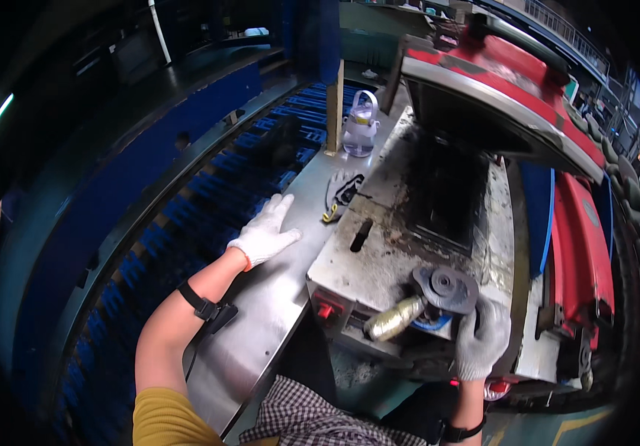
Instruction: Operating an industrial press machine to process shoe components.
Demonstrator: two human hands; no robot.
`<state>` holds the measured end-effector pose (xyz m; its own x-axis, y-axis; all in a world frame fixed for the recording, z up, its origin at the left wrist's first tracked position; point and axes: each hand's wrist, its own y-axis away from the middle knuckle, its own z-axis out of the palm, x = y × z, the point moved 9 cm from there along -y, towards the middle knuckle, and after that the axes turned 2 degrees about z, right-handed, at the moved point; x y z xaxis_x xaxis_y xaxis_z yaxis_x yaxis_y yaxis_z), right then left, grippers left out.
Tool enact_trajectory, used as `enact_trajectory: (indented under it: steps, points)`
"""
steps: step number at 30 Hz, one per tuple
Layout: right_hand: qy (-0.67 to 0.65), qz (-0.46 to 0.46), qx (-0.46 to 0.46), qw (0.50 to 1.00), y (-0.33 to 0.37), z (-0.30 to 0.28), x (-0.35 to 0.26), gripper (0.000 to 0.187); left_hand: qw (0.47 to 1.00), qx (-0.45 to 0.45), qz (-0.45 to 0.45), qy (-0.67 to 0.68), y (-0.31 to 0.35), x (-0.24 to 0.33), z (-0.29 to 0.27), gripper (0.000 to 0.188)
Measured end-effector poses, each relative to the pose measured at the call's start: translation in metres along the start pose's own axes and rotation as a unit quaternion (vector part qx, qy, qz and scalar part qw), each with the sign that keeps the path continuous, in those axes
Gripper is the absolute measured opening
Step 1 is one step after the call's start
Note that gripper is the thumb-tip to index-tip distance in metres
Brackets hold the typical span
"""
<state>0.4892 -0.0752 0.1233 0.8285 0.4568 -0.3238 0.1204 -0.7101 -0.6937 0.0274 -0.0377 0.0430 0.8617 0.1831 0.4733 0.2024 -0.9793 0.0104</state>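
Note:
My left hand [266, 232], in a white knit glove with an orange cuff, rests on the bare metal bench with its fingers spread and nothing in them. At the machine's front edge, my gloved right hand [481, 338] is closed at the right end of a grey oval metal part [445, 288] with a round raised centre. Some of that hand's fingers are hidden behind the part. A handle wrapped in shiny yellowish tape [394, 320] sticks out to the left just below the part. Whether the two are joined, I cannot tell.
The machine's stained top [379, 253] has a slot and a dark recess. Above it tilts a red cover [498, 78]. A clear water jug [361, 126] and a black-and-yellow item [343, 197] are on the bench [242, 334]. A red switch [326, 309] faces me.

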Motion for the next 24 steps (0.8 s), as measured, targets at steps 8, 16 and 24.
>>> enact_trajectory:
  steps: [8, 16, 24]
  points:
    - [0.026, -0.013, 0.009, 1.000, 0.012, 0.004, 0.001, 0.032, 0.949, 0.171, 0.030, -0.264, -0.086, -0.037, -0.020, 0.085]
    - [0.083, -0.001, 0.007, 0.997, 0.039, 0.007, 0.037, 0.036, 0.931, 0.195, -0.117, -0.284, -0.222, -0.150, -0.008, 0.079]
    - [-0.011, 0.134, -0.067, 0.989, 0.005, 0.022, -0.002, 0.047, 0.936, 0.242, -0.076, -0.244, -0.294, -0.200, -0.023, 0.077]
